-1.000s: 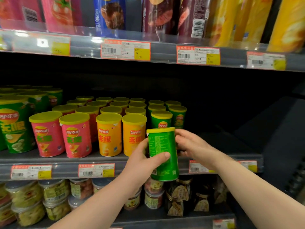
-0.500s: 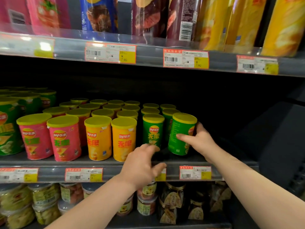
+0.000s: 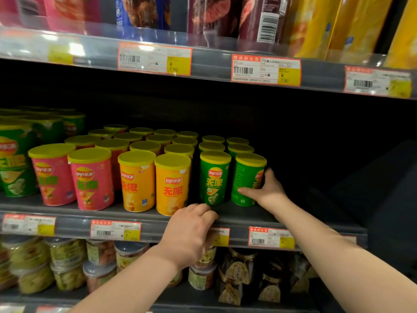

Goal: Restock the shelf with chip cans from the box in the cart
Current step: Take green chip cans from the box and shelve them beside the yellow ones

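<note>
A green chip can (image 3: pixel 247 179) with a yellow lid stands upright at the right end of the front row on the middle shelf (image 3: pixel 239 216). My right hand (image 3: pixel 267 192) wraps its right side, thumb across the front. To its left stand another green can (image 3: pixel 214 177), two orange cans (image 3: pixel 172 184) and two pink cans (image 3: pixel 90 179). My left hand (image 3: pixel 191 231) rests with curled fingers on the shelf's front lip, holding nothing. The box and cart are out of view.
Right of the held can the middle shelf is dark and bare. Taller green cans (image 3: pixel 13 163) stand far left. Tall tubes fill the upper shelf (image 3: pixel 209 64); jars (image 3: pixel 65 263) and dark packets (image 3: pixel 239 274) sit below. Price tags line the shelf edges.
My left hand let go of the green can and dropped to the shelf lip. My right hand set the can upright in the front row and still grips it.
</note>
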A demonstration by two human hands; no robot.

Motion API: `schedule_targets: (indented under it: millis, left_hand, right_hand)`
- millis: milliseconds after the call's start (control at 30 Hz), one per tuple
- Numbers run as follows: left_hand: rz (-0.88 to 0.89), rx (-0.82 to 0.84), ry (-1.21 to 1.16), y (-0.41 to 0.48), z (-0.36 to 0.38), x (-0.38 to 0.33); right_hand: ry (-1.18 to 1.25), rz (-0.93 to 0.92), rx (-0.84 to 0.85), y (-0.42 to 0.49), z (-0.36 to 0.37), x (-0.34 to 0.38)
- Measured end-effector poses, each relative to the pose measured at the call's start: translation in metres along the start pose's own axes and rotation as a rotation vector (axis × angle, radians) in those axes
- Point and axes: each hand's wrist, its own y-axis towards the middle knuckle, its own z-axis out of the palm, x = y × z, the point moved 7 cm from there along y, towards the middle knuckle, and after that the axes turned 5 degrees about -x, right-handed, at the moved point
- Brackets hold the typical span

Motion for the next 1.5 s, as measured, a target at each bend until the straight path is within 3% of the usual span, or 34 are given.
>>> schedule_targets:
  millis: [567,733,933,1500]
  left_hand:
    - [0.015,-0.004,0.008,0.001,-0.002,-0.002]
    - [-0.002,-0.004,-0.016,0.0,-0.002,-0.001]
    - [0.035,-0.046,-0.02,-0.001,-0.002,-0.003]
    - [0.014,-0.023,-0.038,-0.002,0.001,-0.001]
  right_hand:
    - [0.011,-0.013,-0.058,0.013,-0.007,0.006]
    - [-0.244,-0.281,-0.196,0.003,-0.027,0.054]
    - [-0.588,-0.581,0.002,-0.019,0.011,0.098]
    - [-0.738,-0.592,-0.03,-0.003,0.036,0.111]
